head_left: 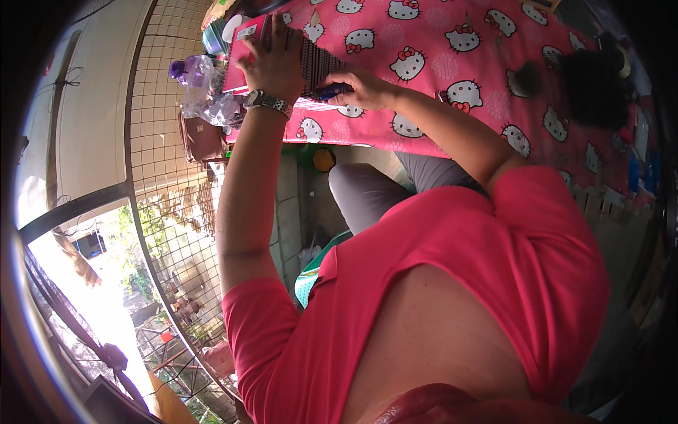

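Observation:
My left hand, with a watch on its wrist, lies with fingers spread on a flat red item like a book or folder. Right of it is dark striped material, partly covered by this hand. At the material's near right corner, my right hand has its fingers closed round a small dark blue object, whose kind I cannot make out. Both hands are over the table with its pink cat-print cover.
A clear plastic bag and a purple item sit at the table's left end, above a brown bag. Wire mesh runs along the left. A dark fuzzy object is at the right. A green plastic seat shows beneath me.

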`<action>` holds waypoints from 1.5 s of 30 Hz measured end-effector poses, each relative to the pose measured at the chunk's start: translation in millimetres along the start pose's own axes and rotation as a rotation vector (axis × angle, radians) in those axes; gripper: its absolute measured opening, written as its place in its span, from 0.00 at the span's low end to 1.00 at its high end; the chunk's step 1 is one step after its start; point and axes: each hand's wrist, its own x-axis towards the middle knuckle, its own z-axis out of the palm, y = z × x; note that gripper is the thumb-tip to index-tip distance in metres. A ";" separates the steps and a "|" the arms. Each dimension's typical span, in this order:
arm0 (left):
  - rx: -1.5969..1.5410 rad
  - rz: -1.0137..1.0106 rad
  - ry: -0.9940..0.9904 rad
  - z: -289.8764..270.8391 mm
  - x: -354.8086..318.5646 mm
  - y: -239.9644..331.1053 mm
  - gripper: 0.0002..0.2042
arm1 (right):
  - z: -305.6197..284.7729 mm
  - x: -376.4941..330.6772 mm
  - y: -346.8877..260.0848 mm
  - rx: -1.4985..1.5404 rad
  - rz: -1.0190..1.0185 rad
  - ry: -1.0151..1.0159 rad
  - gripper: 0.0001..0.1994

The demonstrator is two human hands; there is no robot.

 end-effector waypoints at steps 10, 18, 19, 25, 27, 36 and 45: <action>-0.002 0.013 -0.025 -5.6 -2.1 1.8 0.46 | -3.8 -4.6 8.1 -0.181 -0.212 0.094 0.18; -0.082 0.020 0.003 -7.3 -6.8 -1.4 0.37 | -7.9 -3.5 1.7 0.053 0.153 -0.099 0.21; -0.082 0.020 0.000 -9.1 -4.9 0.1 0.37 | -9.2 -6.0 5.4 -0.020 0.042 -0.054 0.21; -0.007 0.012 0.003 0.5 -3.4 -0.5 0.47 | -10.7 -2.3 9.4 -0.148 -0.094 0.001 0.24; -0.004 0.012 0.002 -2.4 -2.9 -0.2 0.46 | -12.7 -3.0 5.5 -0.133 -0.086 0.024 0.24; -0.066 0.032 0.031 -5.7 -2.2 0.4 0.37 | -14.4 -0.9 18.4 0.089 0.275 -0.163 0.16; -0.106 0.028 0.023 -4.7 -5.2 -1.6 0.35 | -9.4 -11.1 5.3 -0.140 -0.076 0.011 0.23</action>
